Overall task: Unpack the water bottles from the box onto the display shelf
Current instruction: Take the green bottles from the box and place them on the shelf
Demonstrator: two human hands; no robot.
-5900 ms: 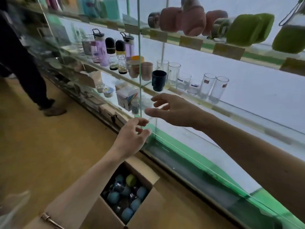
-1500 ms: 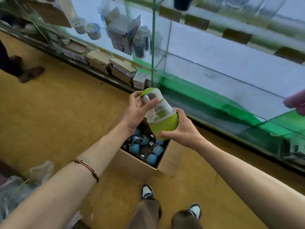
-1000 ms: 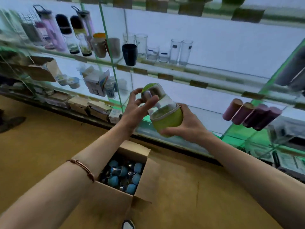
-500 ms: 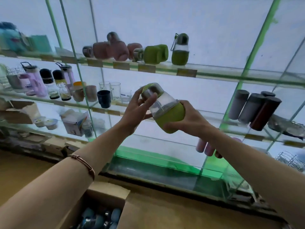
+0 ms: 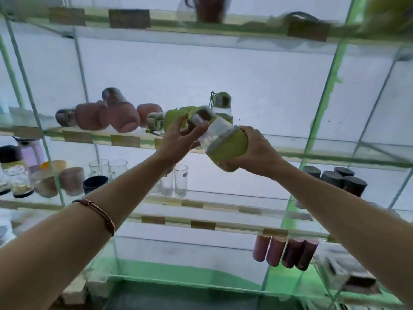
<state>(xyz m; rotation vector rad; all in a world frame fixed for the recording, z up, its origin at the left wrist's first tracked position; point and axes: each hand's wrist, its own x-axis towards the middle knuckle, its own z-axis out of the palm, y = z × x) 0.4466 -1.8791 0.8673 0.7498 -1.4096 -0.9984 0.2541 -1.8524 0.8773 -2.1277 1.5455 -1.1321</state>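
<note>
A: Since the green-sleeved bottle (image 5: 223, 142) is tilted, cap up-left and base down-right, which hand leads?

B: Right hand (image 5: 254, 151) grips the sleeve end; left hand (image 5: 178, 139) pinches the steel cap. Bottle's in the air just in front of the glass shelf (image 5: 335, 153), beside the upright green bottle (image 5: 221, 106). Prob. needs righting first.

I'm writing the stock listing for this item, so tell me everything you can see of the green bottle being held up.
The green bottle has a clear upper body, a lime-green sleeve that looks soft over its lower half, and a metallic cap with a green top. It is tilted, cap up-left, in the air before the glass shelf. The right hand grips its green base; the left hand pinches the cap. It looks empty.
</note>
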